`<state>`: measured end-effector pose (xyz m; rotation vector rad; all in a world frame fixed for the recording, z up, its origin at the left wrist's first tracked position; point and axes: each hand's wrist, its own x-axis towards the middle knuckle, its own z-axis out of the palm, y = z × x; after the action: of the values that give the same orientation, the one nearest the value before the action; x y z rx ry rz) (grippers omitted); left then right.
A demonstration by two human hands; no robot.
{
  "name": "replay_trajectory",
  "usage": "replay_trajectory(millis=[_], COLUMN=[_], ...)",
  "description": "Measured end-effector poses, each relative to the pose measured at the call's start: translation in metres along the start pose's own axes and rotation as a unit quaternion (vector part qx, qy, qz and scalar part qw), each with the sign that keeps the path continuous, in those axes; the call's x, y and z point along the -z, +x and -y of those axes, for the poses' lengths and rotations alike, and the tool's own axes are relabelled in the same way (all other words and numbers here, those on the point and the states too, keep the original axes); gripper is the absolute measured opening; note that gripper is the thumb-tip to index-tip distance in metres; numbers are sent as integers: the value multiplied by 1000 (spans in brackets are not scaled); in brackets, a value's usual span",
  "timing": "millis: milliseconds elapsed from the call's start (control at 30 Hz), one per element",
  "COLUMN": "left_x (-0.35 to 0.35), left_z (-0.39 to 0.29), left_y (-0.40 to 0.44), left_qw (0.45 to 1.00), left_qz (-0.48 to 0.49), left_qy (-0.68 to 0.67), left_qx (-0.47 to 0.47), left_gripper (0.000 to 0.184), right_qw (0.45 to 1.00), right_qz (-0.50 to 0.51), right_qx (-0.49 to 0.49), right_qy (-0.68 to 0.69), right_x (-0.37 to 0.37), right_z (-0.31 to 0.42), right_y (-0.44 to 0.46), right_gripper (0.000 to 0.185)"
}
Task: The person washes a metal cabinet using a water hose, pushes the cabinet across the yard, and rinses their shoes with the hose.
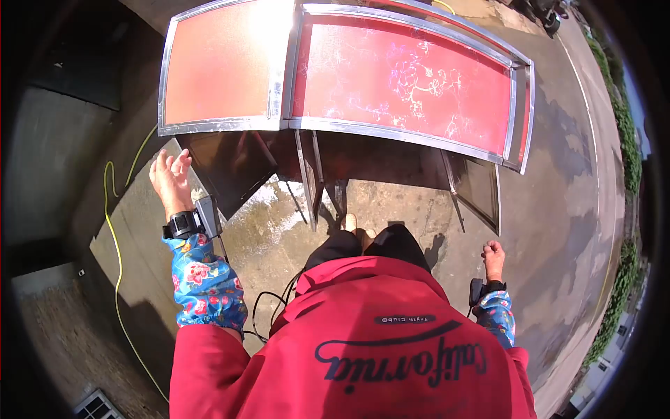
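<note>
In front of me stands a large metal-framed piece with red panels point(349, 70), tilted legs or side flaps showing under it. Whitish, foam-like streaks run over its right panel, while strong glare covers part of the left one. My left hand point(171, 180) is raised just below the frame's left corner, apart from it, with fingers loosely bent and spread and nothing in them. Lower down on the right, my right hand point(493, 258) hangs beside my body with its fingers curled closed. No object shows in it.
A yellow hose point(115, 244) runs along the ground on the left. Black cables point(269, 304) hang at my waist. Wet, whitish concrete point(269, 209) lies by my feet point(350, 222). A dark wheeled vehicle point(548, 17) stands at the far right, near a road edge with greenery.
</note>
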<state>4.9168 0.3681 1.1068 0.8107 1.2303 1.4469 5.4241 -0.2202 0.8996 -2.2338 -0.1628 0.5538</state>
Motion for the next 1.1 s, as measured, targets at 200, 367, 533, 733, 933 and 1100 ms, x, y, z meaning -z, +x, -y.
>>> replay_trajectory(millis=[200, 367, 533, 733, 933, 1100], left_x=[339, 461, 496, 536, 640, 748], left_z=[148, 219, 233, 200, 200, 185], left_y=[-90, -312, -428, -437, -455, -459], left_qw=[906, 816, 820, 884, 861, 905], left_qz=[-230, -117, 3, 123, 86, 107], left_qy=[226, 244, 287, 305, 289, 210], left_qx=[276, 510, 495, 333, 411, 355], left_gripper=[65, 65, 62, 49, 40, 36], right_qw=[980, 965, 903, 936, 971, 955], right_qz=[190, 255, 382, 270, 221, 271], right_qx=[45, 63, -86, -196, -89, -91], right_qy=[-24, -22, -173, -111, -34, -74], right_x=[-68, -96, -58, -6, -20, -66], right_z=[4, -64, -229, -294, -291, -323], right_y=[-86, -184, -271, -376, -466, -582], right_gripper=[16, 14, 9, 15, 13, 11])
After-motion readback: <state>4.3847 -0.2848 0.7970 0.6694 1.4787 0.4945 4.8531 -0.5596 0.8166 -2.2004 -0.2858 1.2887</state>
